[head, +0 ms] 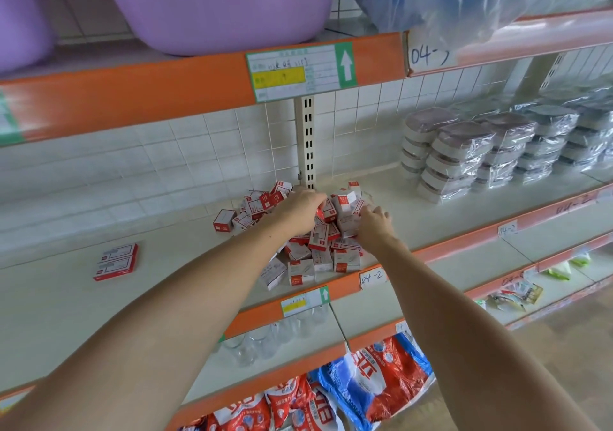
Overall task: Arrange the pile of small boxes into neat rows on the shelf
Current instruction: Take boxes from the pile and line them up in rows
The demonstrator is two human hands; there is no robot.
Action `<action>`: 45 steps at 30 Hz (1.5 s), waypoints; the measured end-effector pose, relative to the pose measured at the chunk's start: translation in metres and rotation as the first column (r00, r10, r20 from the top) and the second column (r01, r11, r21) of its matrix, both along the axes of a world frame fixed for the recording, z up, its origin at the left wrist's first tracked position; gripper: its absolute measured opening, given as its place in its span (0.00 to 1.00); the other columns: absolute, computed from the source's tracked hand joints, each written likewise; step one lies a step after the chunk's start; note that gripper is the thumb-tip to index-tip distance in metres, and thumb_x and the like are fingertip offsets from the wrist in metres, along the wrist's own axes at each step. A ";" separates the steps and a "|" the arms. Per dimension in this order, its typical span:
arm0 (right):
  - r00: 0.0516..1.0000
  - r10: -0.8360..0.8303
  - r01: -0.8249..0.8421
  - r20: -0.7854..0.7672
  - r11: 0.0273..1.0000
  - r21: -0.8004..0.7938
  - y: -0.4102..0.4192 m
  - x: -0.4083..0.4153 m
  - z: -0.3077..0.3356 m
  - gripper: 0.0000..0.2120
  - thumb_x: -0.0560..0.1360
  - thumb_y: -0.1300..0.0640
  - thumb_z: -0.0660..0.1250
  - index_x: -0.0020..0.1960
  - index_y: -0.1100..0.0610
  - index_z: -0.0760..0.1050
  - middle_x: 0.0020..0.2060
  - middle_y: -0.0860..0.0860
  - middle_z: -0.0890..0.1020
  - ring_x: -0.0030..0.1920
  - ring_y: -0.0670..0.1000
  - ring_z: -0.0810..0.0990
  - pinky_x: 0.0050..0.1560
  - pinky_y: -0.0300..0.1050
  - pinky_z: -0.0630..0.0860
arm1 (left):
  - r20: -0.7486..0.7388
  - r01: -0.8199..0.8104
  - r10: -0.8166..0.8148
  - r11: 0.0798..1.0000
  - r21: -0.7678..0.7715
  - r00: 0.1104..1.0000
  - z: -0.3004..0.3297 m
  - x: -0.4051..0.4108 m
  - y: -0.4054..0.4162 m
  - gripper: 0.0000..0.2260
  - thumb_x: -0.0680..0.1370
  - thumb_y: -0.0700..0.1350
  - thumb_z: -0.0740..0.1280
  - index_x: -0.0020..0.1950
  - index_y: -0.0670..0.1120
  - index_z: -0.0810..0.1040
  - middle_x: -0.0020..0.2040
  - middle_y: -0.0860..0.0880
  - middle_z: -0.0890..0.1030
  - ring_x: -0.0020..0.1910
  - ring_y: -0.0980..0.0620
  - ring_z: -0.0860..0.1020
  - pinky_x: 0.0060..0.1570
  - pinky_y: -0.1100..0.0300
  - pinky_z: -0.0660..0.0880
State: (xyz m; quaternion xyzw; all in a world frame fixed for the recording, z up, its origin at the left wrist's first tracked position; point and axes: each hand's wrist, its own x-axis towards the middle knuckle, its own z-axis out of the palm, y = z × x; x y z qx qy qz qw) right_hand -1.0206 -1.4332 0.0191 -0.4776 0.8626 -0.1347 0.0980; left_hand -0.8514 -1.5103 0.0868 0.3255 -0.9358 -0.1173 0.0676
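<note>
Most of the small red-and-white cardboard boxes (308, 231) were in a messy pile in the middle of the pale cream shelf (447, 212), near the back wall. They lay every which way, some flat, some on their sides, some leaning on each other. Only a tiny start looked done: a few flat red-and-white boxes (116, 261) sat side by side, well apart from the pile, on the left part of the same shelf. They looked like the start of a row, so I think almost all of the job was left to do.

Both hands were in the pile. The left hand (300, 207) was on top of the heap with its fingers bent down into the boxes, but I could not tell if it held one. The right hand (373, 220) was at the right side of the heap with its fingers curled in among the boxes, and I could not tell if it held one either.

Further right on the shelf stood stacks of round tubs wrapped in clear plastic (471, 152). Above was a big purple plastic basin (212, 3) over an orange shelf edge (132, 92). Below were clear drinking glasses (265, 341) and red, white and blue bags (374, 387).
</note>
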 end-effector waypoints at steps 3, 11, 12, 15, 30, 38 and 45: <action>0.991 -0.130 0.131 -0.024 0.991 0.025 0.006 0.003 0.001 0.23 0.77 0.64 0.64 0.70 0.60 0.64 0.64 0.61 0.70 0.64 0.60 0.69 0.64 0.57 0.71 | 0.002 -0.004 0.004 1.000 -0.021 1.000 -0.002 0.002 0.001 0.17 0.71 0.25 0.61 0.52 0.44 0.74 0.56 0.47 0.76 0.48 0.51 0.73 0.37 0.60 0.66; 0.972 -0.061 0.088 -0.227 0.990 0.113 0.018 0.003 0.005 0.12 0.78 0.63 0.61 0.61 0.63 0.73 0.55 0.57 0.77 0.57 0.57 0.72 0.58 0.48 0.71 | -0.037 -0.034 0.032 0.998 -0.054 0.999 -0.014 0.007 -0.003 0.15 0.74 0.28 0.64 0.58 0.40 0.77 0.62 0.44 0.73 0.53 0.52 0.72 0.42 0.65 0.65; 0.974 -0.078 0.101 -0.215 0.990 0.098 0.020 0.005 0.009 0.11 0.78 0.64 0.61 0.59 0.64 0.73 0.54 0.57 0.76 0.57 0.57 0.71 0.59 0.48 0.70 | -0.039 -0.040 0.038 0.998 -0.052 0.999 -0.016 0.008 -0.004 0.14 0.74 0.28 0.64 0.57 0.40 0.77 0.62 0.44 0.73 0.52 0.52 0.71 0.42 0.65 0.65; 0.980 -0.127 0.128 -0.152 0.992 -0.005 0.023 0.005 0.019 0.12 0.76 0.67 0.60 0.59 0.65 0.72 0.54 0.60 0.74 0.58 0.59 0.68 0.62 0.52 0.69 | -0.051 -0.049 0.047 0.998 -0.029 0.998 -0.016 0.010 -0.003 0.17 0.74 0.28 0.64 0.60 0.42 0.76 0.65 0.45 0.72 0.53 0.53 0.71 0.45 0.63 0.67; 0.987 0.102 -0.056 0.125 0.944 -0.326 0.005 0.033 0.036 0.22 0.71 0.62 0.70 0.63 0.58 0.71 0.56 0.54 0.74 0.56 0.55 0.71 0.56 0.54 0.77 | -0.137 -0.105 0.117 0.990 0.094 0.984 0.003 0.029 0.006 0.20 0.74 0.36 0.72 0.59 0.48 0.67 0.43 0.51 0.76 0.36 0.55 0.76 0.31 0.59 0.73; 0.944 0.305 -0.232 0.126 0.885 -0.405 -0.028 0.097 0.054 0.24 0.68 0.58 0.74 0.61 0.56 0.69 0.54 0.53 0.77 0.53 0.56 0.76 0.54 0.54 0.78 | -0.237 -0.195 0.197 0.980 0.029 0.951 0.013 0.085 -0.004 0.19 0.70 0.34 0.71 0.43 0.50 0.62 0.38 0.50 0.71 0.36 0.50 0.70 0.32 0.56 0.64; 0.852 0.512 -0.425 0.105 0.796 -0.430 -0.058 0.173 0.059 0.30 0.69 0.56 0.74 0.67 0.53 0.66 0.58 0.54 0.77 0.57 0.56 0.76 0.53 0.50 0.75 | -0.252 -0.417 0.418 0.907 0.061 0.873 0.011 0.166 -0.023 0.28 0.65 0.43 0.81 0.59 0.41 0.73 0.53 0.45 0.75 0.50 0.47 0.75 0.49 0.55 0.73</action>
